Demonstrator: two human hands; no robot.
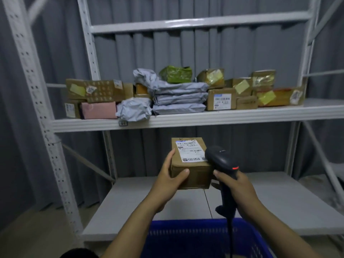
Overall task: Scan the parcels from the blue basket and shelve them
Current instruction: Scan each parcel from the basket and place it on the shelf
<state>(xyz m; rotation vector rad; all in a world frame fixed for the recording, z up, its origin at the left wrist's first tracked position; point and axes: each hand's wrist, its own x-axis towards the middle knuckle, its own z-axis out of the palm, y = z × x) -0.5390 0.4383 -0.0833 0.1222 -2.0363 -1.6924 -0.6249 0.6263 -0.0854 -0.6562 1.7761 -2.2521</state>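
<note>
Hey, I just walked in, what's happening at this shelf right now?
A person is scanning a parcel. Their left hand holds a cardboard box by its side, label facing up. The right hand grips a black scanner aimed at that label, with a red light showing on it. A blue basket sits just below the arms. The shelf above already carries a row of parcels; this box is not shelved yet.

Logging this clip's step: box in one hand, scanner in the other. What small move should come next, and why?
Probably move the scanner in the right hand over the barcode on the label and scan. The left hand holds the box label-up, and the scanner's head sits at the label's right edge, not above the barcode.
</note>
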